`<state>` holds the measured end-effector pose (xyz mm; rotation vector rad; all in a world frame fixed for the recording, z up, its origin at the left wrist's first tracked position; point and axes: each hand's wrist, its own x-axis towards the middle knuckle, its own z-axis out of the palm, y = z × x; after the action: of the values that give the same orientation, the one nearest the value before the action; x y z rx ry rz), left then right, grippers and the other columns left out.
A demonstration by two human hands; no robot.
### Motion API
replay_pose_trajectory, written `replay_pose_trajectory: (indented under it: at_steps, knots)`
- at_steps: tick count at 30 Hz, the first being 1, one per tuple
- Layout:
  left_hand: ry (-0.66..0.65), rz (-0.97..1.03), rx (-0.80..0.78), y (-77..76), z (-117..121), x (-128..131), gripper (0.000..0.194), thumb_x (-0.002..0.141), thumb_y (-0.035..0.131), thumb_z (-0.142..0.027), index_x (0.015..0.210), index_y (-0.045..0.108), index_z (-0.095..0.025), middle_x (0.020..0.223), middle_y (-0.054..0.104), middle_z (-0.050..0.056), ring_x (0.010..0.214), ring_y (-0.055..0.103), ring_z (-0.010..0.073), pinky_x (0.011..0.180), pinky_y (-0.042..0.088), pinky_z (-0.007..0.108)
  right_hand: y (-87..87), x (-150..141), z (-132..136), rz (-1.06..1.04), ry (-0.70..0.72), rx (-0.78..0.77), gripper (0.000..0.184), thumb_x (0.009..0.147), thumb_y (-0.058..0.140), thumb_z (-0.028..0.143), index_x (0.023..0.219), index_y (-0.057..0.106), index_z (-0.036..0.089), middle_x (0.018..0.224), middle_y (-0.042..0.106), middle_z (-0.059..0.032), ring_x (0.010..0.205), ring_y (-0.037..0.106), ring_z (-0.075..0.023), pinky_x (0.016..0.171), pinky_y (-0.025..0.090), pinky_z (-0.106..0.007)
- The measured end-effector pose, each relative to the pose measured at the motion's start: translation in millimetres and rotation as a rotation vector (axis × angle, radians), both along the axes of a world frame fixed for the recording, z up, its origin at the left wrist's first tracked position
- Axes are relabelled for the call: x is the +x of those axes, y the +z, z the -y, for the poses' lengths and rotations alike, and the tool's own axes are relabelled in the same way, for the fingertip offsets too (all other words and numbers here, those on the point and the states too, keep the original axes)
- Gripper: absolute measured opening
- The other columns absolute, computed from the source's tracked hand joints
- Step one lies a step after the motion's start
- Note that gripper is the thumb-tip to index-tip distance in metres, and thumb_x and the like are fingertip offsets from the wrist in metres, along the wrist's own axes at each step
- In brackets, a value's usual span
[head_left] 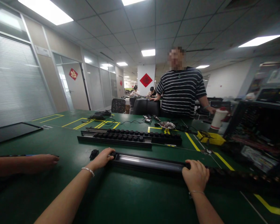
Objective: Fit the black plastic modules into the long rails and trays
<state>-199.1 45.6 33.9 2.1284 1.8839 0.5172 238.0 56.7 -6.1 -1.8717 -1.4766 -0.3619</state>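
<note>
A long black rail with a shiny channel [149,162] lies across the table in front of me. At its left end, my left hand [105,158] is closed, with the fingertips on a small black part in the channel. My right hand [196,175] grips the rail farther along, its fingers curled over the top. What sits under the right fingers is hidden. To the right of that hand the rail continues with a row of dark, blurred parts. A loose black knob-like part [94,154] rests just left of my left hand.
Rails filled with round black parts [128,137] lie beyond mine. Another person's hand [46,162] is at the left. Behind the table stands a person in a striped shirt [180,91]. A metal bowl [167,125], yellow tray [211,137] and open equipment case [259,133] are around.
</note>
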Motion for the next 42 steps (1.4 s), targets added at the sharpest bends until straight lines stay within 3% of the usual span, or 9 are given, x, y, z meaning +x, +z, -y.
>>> replay_pose_trajectory:
  at_steps: [7,13,22,28,32,37,40,42]
  knots:
    - [0.096,-0.048,-0.01,5.1,5.9,-29.4,0.037,0.075,0.045,-0.025,0.11,0.054,-0.02,0.119,0.056,0.007,0.113,0.048,0.0203,0.1,0.034,0.034,2.2,0.0,1.4,0.016,0.009,-0.016,0.028,0.069,0.044,0.018,0.091,0.061,0.018,0.105,0.06,-0.0096,0.113,0.043,-0.0272,0.097,0.026,-0.049]
    - [0.13,-0.045,-0.043,10.2,10.6,-43.6,0.04,0.076,0.042,-0.023,0.113,0.052,-0.014,0.119,0.056,0.01,0.112,0.05,0.0193,0.099,0.036,0.03,0.5,1.6,0.8,0.026,0.007,-0.018,0.028,0.068,0.044,0.02,0.091,0.061,0.02,0.104,0.06,-0.0087,0.112,0.043,-0.0268,0.096,0.025,-0.047]
    - [0.24,-0.059,-0.033,-1.3,16.5,-80.0,0.04,0.075,0.043,-0.024,0.112,0.053,-0.014,0.119,0.058,0.012,0.111,0.053,0.0218,0.099,0.038,0.031,2.9,-0.2,3.1,0.065,0.0,-0.001,0.029,0.069,0.044,0.018,0.091,0.063,0.018,0.101,0.061,-0.0101,0.113,0.042,-0.0278,0.094,0.028,-0.046]
    - [0.252,-0.177,-0.091,-3.4,26.8,-82.1,0.041,0.074,0.044,-0.023,0.113,0.054,-0.014,0.125,0.055,0.013,0.119,0.048,0.0216,0.102,0.034,0.031,4.2,-0.1,4.7,0.117,-0.022,-0.014,0.03,0.07,0.045,0.019,0.093,0.064,0.017,0.099,0.06,-0.0114,0.112,0.043,-0.0287,0.092,0.031,-0.046]
    - [0.298,-0.247,-0.132,-9.7,29.4,-89.2,0.045,0.073,0.045,-0.023,0.115,0.054,-0.011,0.133,0.047,0.016,0.131,0.031,0.0262,0.108,0.026,0.038,4.3,-0.7,6.1,0.17,-0.041,-0.037,0.031,0.072,0.045,0.023,0.095,0.065,0.017,0.099,0.06,-0.0129,0.111,0.044,-0.0293,0.093,0.03,-0.048]
    - [0.319,-0.27,-0.116,-22.4,30.7,-95.5,0.053,0.076,0.041,-0.023,0.127,0.045,-0.013,0.14,0.04,0.013,0.136,0.02,0.0264,0.11,0.019,0.045,6.4,-3.1,6.5,0.211,-0.067,-0.056,0.036,0.072,0.045,0.027,0.101,0.063,0.014,0.1,0.061,-0.0155,0.111,0.045,-0.0299,0.094,0.029,-0.05]
    - [0.352,-0.279,-0.036,-22.6,31.7,-82.8,0.058,0.076,0.041,-0.022,0.132,0.038,-0.008,0.141,0.038,0.015,0.136,0.019,0.0283,0.11,0.018,0.047,8.6,-5.4,6.9,0.225,-0.061,-0.066,0.037,0.073,0.044,0.027,0.102,0.062,0.012,0.102,0.061,-0.0161,0.111,0.045,-0.03,0.095,0.029,-0.05]
    - [0.385,-0.266,0.102,-18.0,31.3,-63.2,0.056,0.078,0.039,-0.023,0.131,0.038,-0.006,0.14,0.038,0.016,0.136,0.019,0.0287,0.111,0.016,0.047,9.1,-7.1,6.9,0.242,-0.048,-0.067,0.037,0.073,0.043,0.027,0.103,0.061,0.012,0.102,0.061,-0.0156,0.111,0.045,-0.0297,0.095,0.028,-0.051]
